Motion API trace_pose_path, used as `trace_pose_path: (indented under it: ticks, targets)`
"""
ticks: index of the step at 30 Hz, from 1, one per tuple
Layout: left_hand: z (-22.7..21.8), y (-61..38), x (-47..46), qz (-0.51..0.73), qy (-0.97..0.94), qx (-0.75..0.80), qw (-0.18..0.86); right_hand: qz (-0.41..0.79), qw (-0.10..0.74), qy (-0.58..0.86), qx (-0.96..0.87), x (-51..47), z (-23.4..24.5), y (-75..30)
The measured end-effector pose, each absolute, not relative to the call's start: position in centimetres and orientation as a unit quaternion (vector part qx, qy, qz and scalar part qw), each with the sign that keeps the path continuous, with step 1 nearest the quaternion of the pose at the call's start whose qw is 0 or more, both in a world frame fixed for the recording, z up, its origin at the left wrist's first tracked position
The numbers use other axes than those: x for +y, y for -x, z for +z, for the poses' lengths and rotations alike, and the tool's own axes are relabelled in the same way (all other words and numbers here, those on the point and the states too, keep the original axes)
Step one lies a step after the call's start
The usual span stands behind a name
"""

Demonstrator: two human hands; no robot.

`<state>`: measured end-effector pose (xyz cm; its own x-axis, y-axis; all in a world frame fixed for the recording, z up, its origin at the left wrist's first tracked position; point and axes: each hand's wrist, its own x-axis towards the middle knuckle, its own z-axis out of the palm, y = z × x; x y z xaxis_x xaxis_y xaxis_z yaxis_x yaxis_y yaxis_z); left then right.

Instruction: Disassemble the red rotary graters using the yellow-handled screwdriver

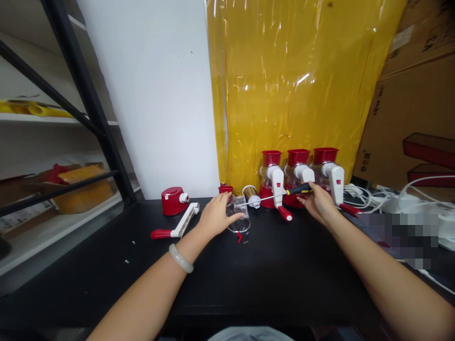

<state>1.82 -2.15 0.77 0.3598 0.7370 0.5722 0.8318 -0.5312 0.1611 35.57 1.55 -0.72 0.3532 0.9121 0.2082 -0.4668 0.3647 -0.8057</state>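
Observation:
My left hand (215, 215) is closed round a clear plastic housing (240, 213) that stands on the black table (270, 274). A red-topped piece (225, 189) and a metal drum (251, 194) sit just behind it. My right hand (318, 202) grips a screwdriver (284, 193) with a black and yellow handle, its shaft pointing left toward the drum. Small red and dark bits (240, 237) lie by the housing's base.
Three red and white hand-crank grinders (300, 182) stand in a row against yellow plastic sheeting (291, 85). A loose white crank with a red grip (176, 228) and a red cap (173, 200) lie at left. White cables (398, 199) and cardboard boxes (412, 123) are at right; black shelving (88, 109) at left.

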Motion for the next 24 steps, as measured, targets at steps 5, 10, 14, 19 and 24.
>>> trace_pose_path:
  ticks: [5,10,14,19,24]
  targets:
    - [0.8,-1.8,-2.2,-0.300,0.821,-0.480,0.077,0.450,0.737,0.351,-0.361,1.7,-1.0,-35.7]
    - [0.8,-1.8,-2.2,-0.297,0.820,-0.483,0.078,0.412,0.762,0.334,-0.371,1.8,-1.2,-35.8]
    - [0.7,-1.8,-2.1,-0.305,0.821,-0.477,0.078,0.414,0.757,0.326,-0.386,1.5,-0.9,-35.7]
    - [0.7,-1.8,-2.1,-0.307,0.820,-0.476,0.077,0.416,0.776,0.302,-0.366,1.1,-0.2,-35.4]
    - [0.7,-1.8,-2.1,-0.310,0.821,-0.474,0.080,0.428,0.787,0.270,-0.354,1.1,-0.1,-35.3]
